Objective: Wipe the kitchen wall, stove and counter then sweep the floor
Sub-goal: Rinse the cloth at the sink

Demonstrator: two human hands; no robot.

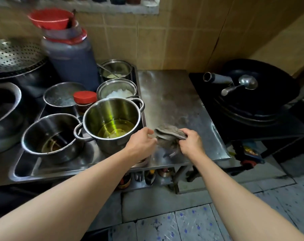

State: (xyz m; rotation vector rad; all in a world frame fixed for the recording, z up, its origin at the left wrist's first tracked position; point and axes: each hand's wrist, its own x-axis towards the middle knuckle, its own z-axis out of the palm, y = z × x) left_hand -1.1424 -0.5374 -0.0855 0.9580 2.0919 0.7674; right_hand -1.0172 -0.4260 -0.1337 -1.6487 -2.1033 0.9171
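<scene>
Right hand (191,141) grips a grey rag (168,136), fingers curled round its right end, rag bunched and held at the near part of the steel table (173,101); can't tell if it touches the surface. Left hand (142,141) is just left of the rag, fingers loosely bent toward it, tips at or near the cloth, nothing clearly gripped. It sits in front of the oil pot (111,122), close to its wall.

Oil pot holds yellow liquid, stands at the table's left edge, partly over a steel tray (26,169). In the tray, left of it, a second pot (52,136) with dark residue. Behind: red-lid jar (85,101), a strainer (62,94), two small steel containers (116,89), the nearer one with white contents. Big dark jug (72,61) behind them with a red funnel (50,18) on top. Perforated steel lid (13,56) far left.

Right of the table, black stove (269,133) with a wok (269,87) on it, ladle (241,86) lying in the wok. Tiled wall (165,40) behind the table. Tiled floor (191,223) below, blue-speckled.
</scene>
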